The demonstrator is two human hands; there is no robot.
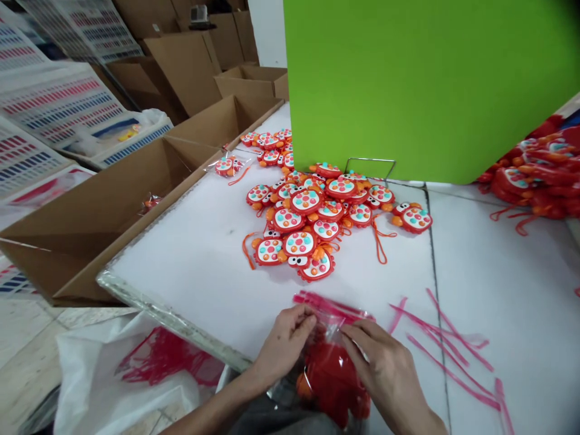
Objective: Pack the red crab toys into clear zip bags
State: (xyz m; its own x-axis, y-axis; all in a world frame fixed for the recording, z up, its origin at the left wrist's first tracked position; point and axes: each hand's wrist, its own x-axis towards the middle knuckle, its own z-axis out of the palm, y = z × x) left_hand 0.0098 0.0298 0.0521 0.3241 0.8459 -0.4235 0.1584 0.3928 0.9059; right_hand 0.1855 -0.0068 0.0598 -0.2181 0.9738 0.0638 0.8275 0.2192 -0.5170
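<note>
Near the front edge of the table, my left hand point(287, 338) pinches the upper left of a clear plastic bag point(334, 332). On the bag's right side my right hand point(387, 362) grips with bent fingers. Inside the bag lies a red toy point(335, 377), its back towards me and an orange part showing at the left. Just beyond my fingers are pink plastic strips point(333, 306); I cannot tell whether they touch the bag. Farther off is a heap of red crab-shaped toys point(306, 202) with coloured dots and orange cords.
Loose pink strips point(446, 335) lie right of my hands. A green board point(408, 84) stands behind the heap. More red toys point(530, 175) are piled at right. An open cardboard box point(113, 211) adjoins the table's left edge. Below, a white sack point(122, 374) holds pink strips.
</note>
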